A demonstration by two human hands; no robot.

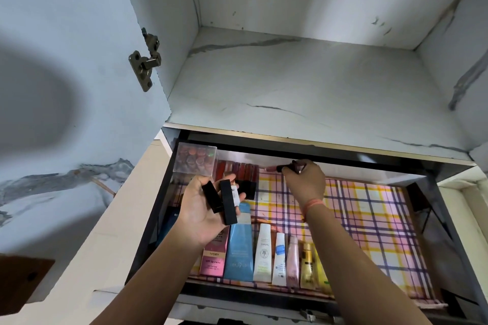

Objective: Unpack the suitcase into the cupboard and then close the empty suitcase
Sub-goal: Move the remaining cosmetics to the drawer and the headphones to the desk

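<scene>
So this is mid-unpacking, the makeup part. The suitcase isn't in shot at all; everything's happening at the pulled-out drawer (148, 232) of the cupboard (303, 82), right under its bare shelf.

The left hand (196, 212) hovers over the drawer's left half, palm up, fingers curled loosely round a few black lipstick tubes (227, 202), basically a holding tray. The right hand (306, 182) reaches to the drawer's back edge, its fingers (289, 174) pinched tight on one dark tube (297, 166). It's just to the right of the row of red lipsticks (237, 170) lined up along the drawer's back wall. I can't tell if the tube is touching down yet.

My guess: it's being added to that row. Next move would be letting go without knocking the neighbours over, then picking another tube off the left palm.

Also in the drawer: a clear box (195, 158) in the back left corner and cream tubes (264, 253) along the front.
</scene>
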